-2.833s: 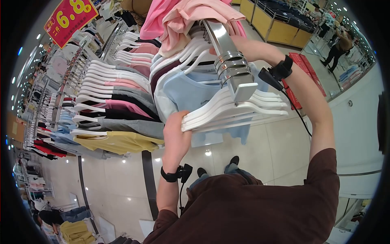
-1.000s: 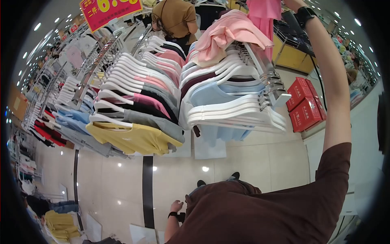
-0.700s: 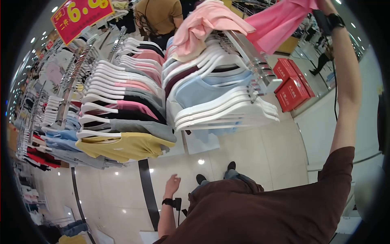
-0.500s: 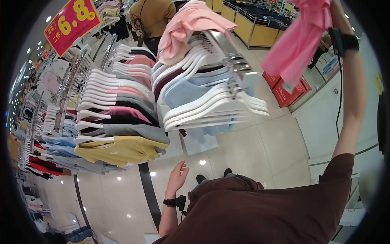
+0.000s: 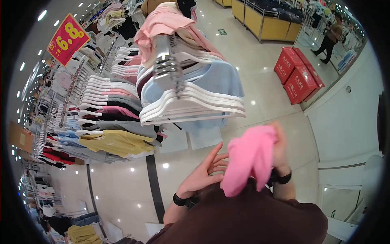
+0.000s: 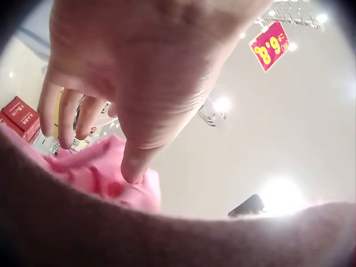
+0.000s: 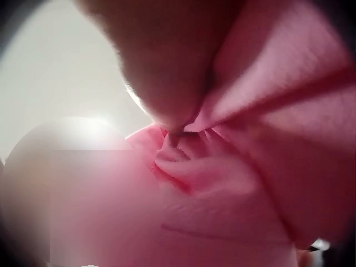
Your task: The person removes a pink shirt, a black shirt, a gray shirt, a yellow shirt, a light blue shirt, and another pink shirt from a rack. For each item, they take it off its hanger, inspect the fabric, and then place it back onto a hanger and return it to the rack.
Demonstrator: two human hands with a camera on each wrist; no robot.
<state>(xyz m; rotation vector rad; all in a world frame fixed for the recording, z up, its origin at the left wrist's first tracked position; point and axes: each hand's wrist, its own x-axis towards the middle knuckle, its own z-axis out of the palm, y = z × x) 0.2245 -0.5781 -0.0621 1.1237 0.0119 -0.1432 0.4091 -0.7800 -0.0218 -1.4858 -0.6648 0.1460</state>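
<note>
Close in front of the chest, my right hand [image 5: 280, 148] grips a bunched bright pink shirt [image 5: 250, 158], which hangs in folds. In the right wrist view, the thumb [image 7: 167, 105] pinches gathered cloth. My left hand [image 5: 207, 171] is at the shirt's left side, its fingers spread and fairly straight. The left wrist view shows the left thumb's tip [image 6: 133, 167] right at the pink cloth. Beyond the hands, several bare white hangers [image 5: 195, 105] hang at the end of a metal rail [image 5: 164, 49], in front of light blue shirts [image 5: 221, 77].
A pale pink garment [image 5: 166, 20] is draped over the rail. On the left, a second rack carries several clothes on hangers, with a yellow shirt [image 5: 118, 142] in front. Red boxes [image 5: 298, 77] stand on the floor at the right, near a white cabinet [image 5: 345, 114].
The right hand let go of the rack, reached up right, and brought the bright pink shirt down to the chest. The left hand left the hangers, dropped, then rose beside the shirt.
</note>
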